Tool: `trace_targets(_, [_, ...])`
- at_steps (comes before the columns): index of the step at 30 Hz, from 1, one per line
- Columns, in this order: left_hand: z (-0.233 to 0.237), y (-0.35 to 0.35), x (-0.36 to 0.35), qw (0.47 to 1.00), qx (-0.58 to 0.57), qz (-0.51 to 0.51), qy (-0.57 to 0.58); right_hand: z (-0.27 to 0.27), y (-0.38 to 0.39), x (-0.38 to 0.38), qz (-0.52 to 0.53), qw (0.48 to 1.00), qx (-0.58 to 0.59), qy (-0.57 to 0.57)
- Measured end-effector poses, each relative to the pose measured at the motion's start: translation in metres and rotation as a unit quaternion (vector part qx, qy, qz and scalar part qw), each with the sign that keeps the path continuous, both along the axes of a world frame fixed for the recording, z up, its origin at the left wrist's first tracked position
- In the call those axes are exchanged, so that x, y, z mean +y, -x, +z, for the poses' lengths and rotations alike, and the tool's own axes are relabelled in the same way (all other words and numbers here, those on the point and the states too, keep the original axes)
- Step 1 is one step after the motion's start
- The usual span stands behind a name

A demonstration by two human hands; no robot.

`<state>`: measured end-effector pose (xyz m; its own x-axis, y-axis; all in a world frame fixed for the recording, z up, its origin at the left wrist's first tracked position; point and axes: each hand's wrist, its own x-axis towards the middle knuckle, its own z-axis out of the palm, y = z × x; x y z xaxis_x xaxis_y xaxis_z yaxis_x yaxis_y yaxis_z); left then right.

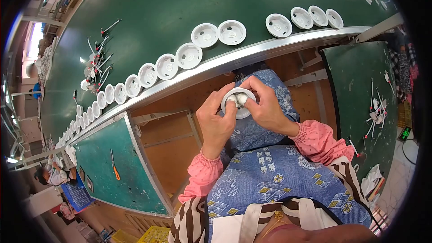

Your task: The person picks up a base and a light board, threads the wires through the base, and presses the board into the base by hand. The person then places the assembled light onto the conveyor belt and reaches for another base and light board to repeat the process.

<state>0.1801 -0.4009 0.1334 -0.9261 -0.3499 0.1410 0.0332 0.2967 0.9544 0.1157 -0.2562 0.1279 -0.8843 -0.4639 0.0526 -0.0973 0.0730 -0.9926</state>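
Note:
Above my lap, both my hands grip one round white plastic cap (243, 113), its hollow side facing up. My left hand (215, 121) wraps its fingers round the left rim, and my right hand (268, 110) does the same on the right. Both thumbs, their tips wrapped in white, press down inside the cap. My fingers hide part of its outer wall. Closest on the table edge beyond are similar white caps, such as one cap (231, 32) lying hollow side up.
A long green table (148, 31) with a metal edge carries a row of white caps. Small parts with wires (96, 65) lie in a heap there. Orange-handled scissors (115, 166) rest on a green board at left. More wired parts (375, 112) lie on the right-hand table.

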Motion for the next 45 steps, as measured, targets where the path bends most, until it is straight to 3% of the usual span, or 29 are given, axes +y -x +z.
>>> trace_targets(5, [-0.002, 0.003, 0.006, 0.999, 0.017, 0.01, 0.033, -0.001, -0.005, 0.0, -0.027, 0.999, 0.029, -0.007])
trace_targets(7, [0.001, 0.004, 0.007, 0.999, 0.022, 0.0, 0.042, -0.005, 0.0, 0.004, 0.002, 1.0, -0.004, 0.021])
trace_targets(11, [0.025, -0.002, -0.002, 0.995, 0.002, -0.09, -0.043, -0.003, 0.016, 0.022, 0.056, 0.985, -0.119, 0.111])
trace_targets(12, [0.03, -0.004, -0.01, 0.996, 0.02, -0.091, 0.009, -0.003, 0.021, 0.029, 0.068, 0.979, -0.145, 0.129])
trace_targets(14, [0.041, 0.001, -0.02, 0.952, 0.085, -0.063, 0.289, -0.007, 0.03, 0.044, 0.095, 0.961, -0.198, 0.165])
trace_targets(18, [0.035, 0.008, -0.006, 0.949, 0.047, -0.176, 0.257, -0.001, 0.037, 0.059, 0.186, 0.929, -0.25, 0.198])
trace_targets(20, [0.015, 0.01, 0.005, 0.968, 0.101, -0.146, 0.179, 0.001, 0.039, 0.061, 0.177, 0.939, -0.24, 0.171])
trace_targets(22, [0.024, 0.008, 0.011, 0.963, 0.089, -0.105, 0.233, 0.009, 0.033, 0.054, 0.127, 0.965, -0.185, 0.137])
trace_targets(25, [0.032, 0.002, 0.019, 0.949, 0.058, -0.068, 0.304, 0.027, 0.018, 0.043, 0.086, 0.94, -0.244, 0.222])
trace_targets(26, [0.032, 0.001, 0.022, 0.942, 0.047, -0.058, 0.326, 0.028, 0.014, 0.039, 0.075, 0.956, -0.207, 0.194])
trace_targets(31, [0.032, 0.002, 0.023, 0.949, 0.061, -0.072, 0.302, 0.015, 0.013, 0.03, 0.062, 0.992, -0.098, 0.045])
trace_targets(40, [0.011, 0.019, -0.014, 0.967, 0.075, -0.13, 0.204, 0.017, 0.011, 0.018, 0.111, 0.948, -0.289, 0.076])
trace_targets(45, [-0.014, 0.022, -0.021, 0.976, 0.107, -0.17, 0.087, 0.017, 0.0, 0.018, 0.103, 0.947, -0.295, 0.07])
